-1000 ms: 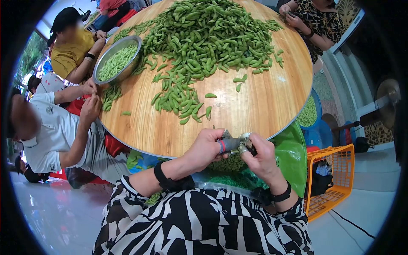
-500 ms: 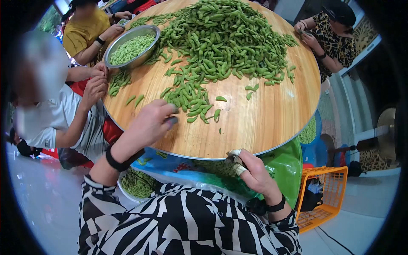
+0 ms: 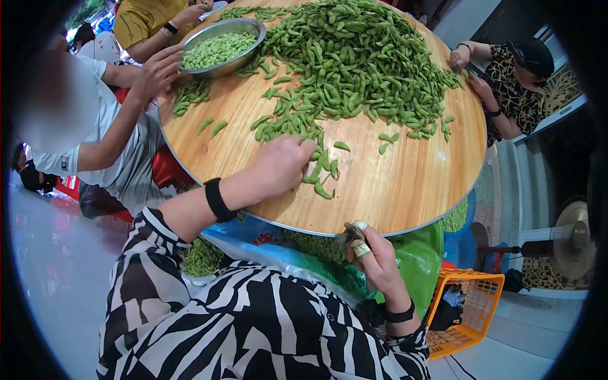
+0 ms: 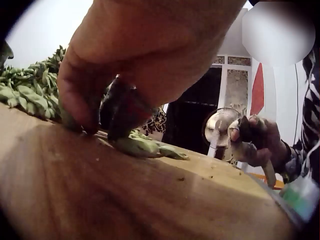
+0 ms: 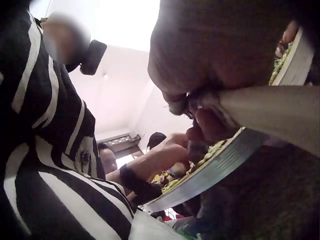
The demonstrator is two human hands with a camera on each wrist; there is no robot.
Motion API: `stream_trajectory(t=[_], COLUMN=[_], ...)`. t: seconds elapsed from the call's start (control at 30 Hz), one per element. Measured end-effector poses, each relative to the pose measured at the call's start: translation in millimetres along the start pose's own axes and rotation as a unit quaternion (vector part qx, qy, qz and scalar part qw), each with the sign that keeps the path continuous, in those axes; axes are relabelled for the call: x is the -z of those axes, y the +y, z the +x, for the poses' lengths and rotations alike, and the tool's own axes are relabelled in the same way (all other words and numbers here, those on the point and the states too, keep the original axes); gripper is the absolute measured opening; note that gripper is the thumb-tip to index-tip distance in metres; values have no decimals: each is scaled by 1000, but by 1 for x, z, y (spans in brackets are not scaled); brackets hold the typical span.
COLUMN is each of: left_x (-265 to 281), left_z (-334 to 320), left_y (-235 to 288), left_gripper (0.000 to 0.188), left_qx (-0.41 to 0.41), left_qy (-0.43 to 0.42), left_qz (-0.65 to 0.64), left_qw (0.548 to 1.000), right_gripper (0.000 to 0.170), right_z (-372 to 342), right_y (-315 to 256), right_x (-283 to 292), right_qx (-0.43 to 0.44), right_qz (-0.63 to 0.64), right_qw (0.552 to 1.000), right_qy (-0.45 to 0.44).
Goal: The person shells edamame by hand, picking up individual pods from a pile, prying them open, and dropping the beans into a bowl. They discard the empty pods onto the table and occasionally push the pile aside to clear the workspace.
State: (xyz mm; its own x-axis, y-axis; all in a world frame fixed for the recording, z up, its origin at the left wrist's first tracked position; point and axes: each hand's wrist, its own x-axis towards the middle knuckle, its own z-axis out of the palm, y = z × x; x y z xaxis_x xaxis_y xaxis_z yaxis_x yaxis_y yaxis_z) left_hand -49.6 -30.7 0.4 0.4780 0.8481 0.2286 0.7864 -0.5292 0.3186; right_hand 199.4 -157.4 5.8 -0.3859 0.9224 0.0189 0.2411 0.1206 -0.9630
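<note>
My left hand reaches palm down over the near end of the green pods. In the left wrist view its curled fingers come down to the wooden tabletop and pinch at a pod; a dark cover is on one digit. Just past the table's near edge, my right hand is raised with curled fingers and pale wrappings on some of them. Something dark shows between its fingertips in the head view, but whether that is a held thing or a finger cover is unclear.
A metal bowl of shelled beans stands at the table's upper left. People sit left and at the far right. Below the near edge are a green bag, beans and pods. An orange crate stands at the lower right.
My hands were together a second ago. The left hand has since moved away and forward to the pods, while the right has stayed near the table's edge. The view has shifted.
</note>
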Motion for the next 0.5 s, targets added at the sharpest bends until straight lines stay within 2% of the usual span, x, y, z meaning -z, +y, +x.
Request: stream_trajectory(t=[0.1,0.17,0.33,0.4,0.43,0.47,0.5], left_x=[8,14,2,7,12,19,25], left_z=[-8,-12,-17,-14,-13,-13,-13], left_y=[5,6,9,15,20,27,35], left_gripper=[15,16,18,20,20,19,19], left_qx=[20,-29,-41,-73,-78,-30,21], left_qy=[3,-9,-36,33,31,6,-20], left_qz=[-31,-58,-43,-59,-58,-189,-316], left_qw=[999,998,998,995,995,982,948], right_gripper=[33,33,34,37,37,39,40], right_z=[1,1,6,7,9,11,12], right_y=[-3,0,-7,-8,-8,-7,-6], right_x=[1,1,-2,-4,-6,-7,-8], right_qx=[-18,-25,-64,-115,-114,-112,-110], right_qz=[2,11,43,118,120,171,221], right_qw=[1000,1000,996,986,986,979,969], right_qy=[0,-1,-33,-23,-18,3,25])
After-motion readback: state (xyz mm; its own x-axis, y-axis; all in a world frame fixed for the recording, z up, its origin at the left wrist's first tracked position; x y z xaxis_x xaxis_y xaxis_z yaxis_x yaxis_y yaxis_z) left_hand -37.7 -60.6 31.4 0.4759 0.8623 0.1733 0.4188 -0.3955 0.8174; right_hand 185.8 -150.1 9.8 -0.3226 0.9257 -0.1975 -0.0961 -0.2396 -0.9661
